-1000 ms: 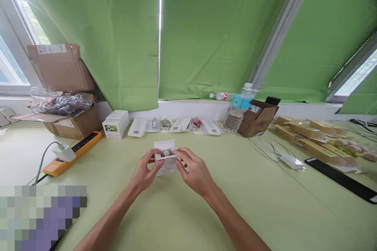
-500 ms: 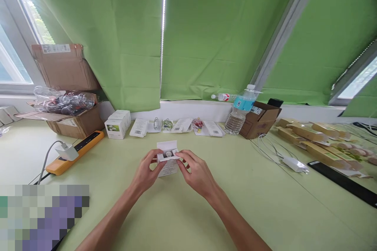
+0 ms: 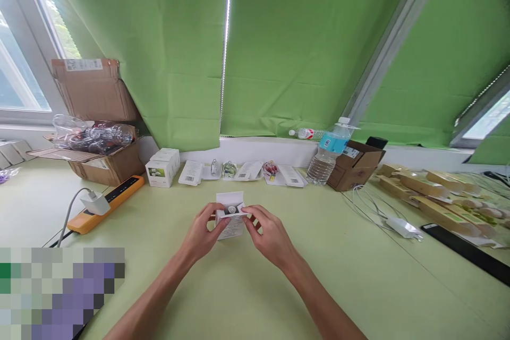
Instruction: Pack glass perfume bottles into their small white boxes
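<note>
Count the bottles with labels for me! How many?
2: the big blue-labelled bottle stands on the table, beyond the right hand; the small red-labelled bottle lies on its side behind it. More may hide among the clear plastic at left.

Single view, head-worn. Looks from above the near side of the bench, forward and down. Forearms enter from the bottom edge, so the viewpoint is the wearer's own. Left hand, right hand and white box sit below mid-frame, small: wide shot, middling near. Far side of bench runs across mid-height; green blinds behind fill the top half. Window at left edge. Grey bar leans outward towards the top.
</note>
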Demonstrator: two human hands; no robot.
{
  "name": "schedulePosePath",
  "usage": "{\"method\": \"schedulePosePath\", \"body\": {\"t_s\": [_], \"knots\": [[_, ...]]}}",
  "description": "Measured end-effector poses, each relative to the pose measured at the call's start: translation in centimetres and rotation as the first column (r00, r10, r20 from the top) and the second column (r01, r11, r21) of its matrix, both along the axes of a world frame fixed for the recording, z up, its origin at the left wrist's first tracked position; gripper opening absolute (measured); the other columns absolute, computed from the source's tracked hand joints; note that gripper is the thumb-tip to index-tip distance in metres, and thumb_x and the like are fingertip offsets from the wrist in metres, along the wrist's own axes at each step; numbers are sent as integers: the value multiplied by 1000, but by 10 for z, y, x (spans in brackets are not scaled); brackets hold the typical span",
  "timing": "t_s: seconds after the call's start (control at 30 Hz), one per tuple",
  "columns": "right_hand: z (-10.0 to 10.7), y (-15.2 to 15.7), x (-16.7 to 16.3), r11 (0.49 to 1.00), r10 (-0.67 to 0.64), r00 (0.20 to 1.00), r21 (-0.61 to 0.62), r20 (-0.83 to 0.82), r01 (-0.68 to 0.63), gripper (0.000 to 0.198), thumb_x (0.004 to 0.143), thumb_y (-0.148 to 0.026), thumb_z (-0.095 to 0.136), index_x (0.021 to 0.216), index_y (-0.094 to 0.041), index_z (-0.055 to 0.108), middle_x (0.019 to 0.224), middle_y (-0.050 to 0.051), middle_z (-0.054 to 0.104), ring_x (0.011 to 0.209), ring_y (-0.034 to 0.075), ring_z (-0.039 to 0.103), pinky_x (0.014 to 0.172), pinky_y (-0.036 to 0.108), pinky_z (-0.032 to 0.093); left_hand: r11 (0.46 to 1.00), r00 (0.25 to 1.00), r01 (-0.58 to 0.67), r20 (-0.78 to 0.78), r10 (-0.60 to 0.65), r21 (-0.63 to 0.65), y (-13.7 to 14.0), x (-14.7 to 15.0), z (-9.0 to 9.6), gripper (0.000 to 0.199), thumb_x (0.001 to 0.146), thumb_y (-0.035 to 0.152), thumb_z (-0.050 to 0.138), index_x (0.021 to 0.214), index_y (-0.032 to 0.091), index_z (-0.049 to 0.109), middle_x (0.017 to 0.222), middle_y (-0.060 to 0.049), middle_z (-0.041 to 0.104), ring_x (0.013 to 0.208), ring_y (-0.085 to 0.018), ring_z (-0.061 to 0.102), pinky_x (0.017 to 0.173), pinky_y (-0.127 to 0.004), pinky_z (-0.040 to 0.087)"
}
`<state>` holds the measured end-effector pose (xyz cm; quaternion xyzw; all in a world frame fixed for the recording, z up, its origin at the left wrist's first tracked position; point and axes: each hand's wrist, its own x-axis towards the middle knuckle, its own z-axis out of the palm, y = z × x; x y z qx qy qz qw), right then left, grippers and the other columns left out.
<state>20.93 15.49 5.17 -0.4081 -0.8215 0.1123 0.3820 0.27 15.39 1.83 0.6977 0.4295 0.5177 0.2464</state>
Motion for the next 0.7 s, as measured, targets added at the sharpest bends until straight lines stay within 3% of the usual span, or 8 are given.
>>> {"method": "schedulePosePath", "body": {"t_s": [0.7], "knots": [[-2,0,-1,1000,-16,998,14,68,15,34,95,-25,46,128,-27,54,119,7,66,96,22,66,71,32,59,999,1000,-6,13,7,-44,-1,0,0,21,92,35,55,110,25,57,111,-3,63,97,-17,62,85,-33,55]]}}
